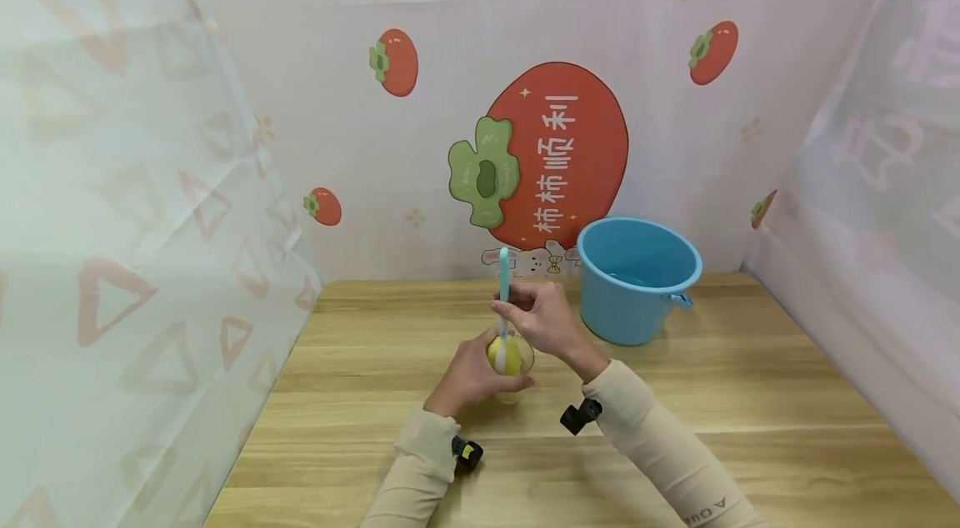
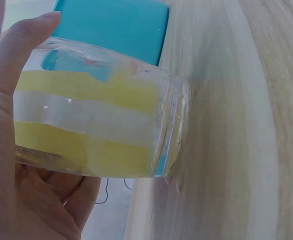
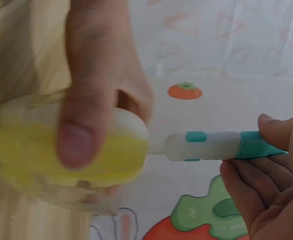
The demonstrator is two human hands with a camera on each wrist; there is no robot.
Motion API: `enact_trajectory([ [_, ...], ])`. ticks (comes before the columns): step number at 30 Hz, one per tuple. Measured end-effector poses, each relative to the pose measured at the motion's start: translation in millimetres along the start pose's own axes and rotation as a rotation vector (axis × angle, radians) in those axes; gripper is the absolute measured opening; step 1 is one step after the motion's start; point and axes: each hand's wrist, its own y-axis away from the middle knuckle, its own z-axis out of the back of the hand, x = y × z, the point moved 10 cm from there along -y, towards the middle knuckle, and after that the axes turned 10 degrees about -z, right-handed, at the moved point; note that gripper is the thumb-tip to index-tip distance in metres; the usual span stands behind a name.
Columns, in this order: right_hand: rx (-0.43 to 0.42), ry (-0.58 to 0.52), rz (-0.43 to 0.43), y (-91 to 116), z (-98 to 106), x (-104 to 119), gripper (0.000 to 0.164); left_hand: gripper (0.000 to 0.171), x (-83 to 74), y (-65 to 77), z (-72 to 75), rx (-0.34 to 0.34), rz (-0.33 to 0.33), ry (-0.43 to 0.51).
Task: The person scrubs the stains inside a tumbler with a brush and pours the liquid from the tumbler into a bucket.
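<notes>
A clear glass (image 2: pixel 174 125) is held by my left hand (image 1: pixel 471 374), its base close to the tabletop in the left wrist view. Inside it sits the yellow-and-white striped sponge head (image 1: pixel 512 356) of a cup brush, whose top bulges out at the mouth. The brush handle (image 1: pixel 504 274), white and teal, stands up from the sponge. My right hand (image 1: pixel 551 321) pinches this handle between thumb and fingers, above the glass. Through the glass wall the sponge looks pressed along most of its length.
A blue bucket (image 1: pixel 628 311) stands to the right of my hands, near the back of the wooden table (image 1: pixel 360 395). Behind it hangs a white backdrop (image 1: pixel 420 170) printed with persimmons. Similar sheets close off both sides.
</notes>
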Motion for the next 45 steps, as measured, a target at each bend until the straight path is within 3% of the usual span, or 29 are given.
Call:
enact_trajectory([
  [4,-0.014,0.008,0.009,2,0,1,0.016,0.071,0.8,-0.4,0.2,0.001,-0.002,0.002],
  [9,-0.044,-0.006,0.066,-1,17,22,0.017,0.057,0.9,0.1,-0.7,-0.01,-0.015,-0.011],
  [16,-0.075,-0.01,0.075,-5,36,37,0.017,0.054,-2.6,-0.4,-3.1,0.002,-0.047,-0.004],
  [24,-0.038,-0.058,0.063,-3,21,22,0.016,0.053,-1.9,0.3,-2.0,-0.002,-0.031,-0.006],
  [30,0.011,-0.049,0.021,-1,0,-2,0.014,0.066,0.6,1.3,-0.4,-0.002,0.0,-0.004],
  [34,0.02,-0.04,0.016,0,-3,-6,0.015,0.069,2.3,2.2,-1.1,-0.003,0.018,0.015],
  [38,-0.004,-0.036,0.053,-2,9,8,0.015,0.061,2.8,2.6,-1.1,-0.009,0.023,0.011],
  [45,-0.056,-0.03,0.129,-8,34,40,0.013,0.06,-2.2,-0.2,1.1,-0.01,-0.03,-0.008],
])
